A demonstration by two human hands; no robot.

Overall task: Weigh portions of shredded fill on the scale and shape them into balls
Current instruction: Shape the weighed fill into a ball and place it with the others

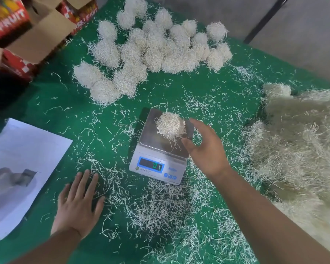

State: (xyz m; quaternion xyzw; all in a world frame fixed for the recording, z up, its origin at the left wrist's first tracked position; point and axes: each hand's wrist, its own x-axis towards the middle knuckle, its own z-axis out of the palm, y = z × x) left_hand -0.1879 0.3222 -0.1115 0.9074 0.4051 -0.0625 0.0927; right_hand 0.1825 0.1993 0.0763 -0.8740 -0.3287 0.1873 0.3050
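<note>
Pale shredded-fill ball [170, 125] on scale [160, 147] platter, finished balls [151, 48] heaped beyond, loose fill [297, 141] piled right

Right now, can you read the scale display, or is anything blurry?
Head view: the scale display is lit but its digits smear, unreadable; the cardboard boxes at top left are blurred; the ball on the scale stays fairly sharp; wide-angle bending at edges.

One scale [156, 161], two hands [204, 149], one sheet [27, 149]

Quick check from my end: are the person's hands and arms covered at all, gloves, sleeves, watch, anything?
No. The left hand and right hand are both bare, without gloves, rings or a watch. Both forearms are bare too, right to the frame edge; no sleeve shows.
</note>
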